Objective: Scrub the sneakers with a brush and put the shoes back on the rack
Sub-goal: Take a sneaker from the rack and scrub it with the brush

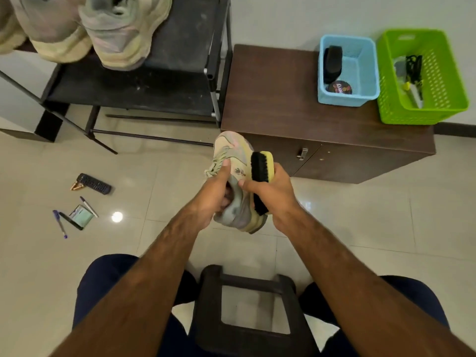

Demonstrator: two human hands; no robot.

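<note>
A pale pastel sneaker (233,150) hangs in the air in front of me, toe pointing away. My left hand (215,194) grips it at the collar, fingers inside the opening and thumb along the laces. My right hand (270,191) holds a brush (260,173) with a yellow back and black bristles, the bristles lying against the sneaker's right side. Two more pastel sneakers (121,29) stand on the black rack (177,81) at the upper left.
A brown cabinet (283,104) stands ahead on the right, carrying a blue basket (371,83) with a black brush and a tin, and a green basket (448,81). A remote (94,183), pens (60,224) and a card lie on the tiled floor. A dark stool (247,305) sits between my knees.
</note>
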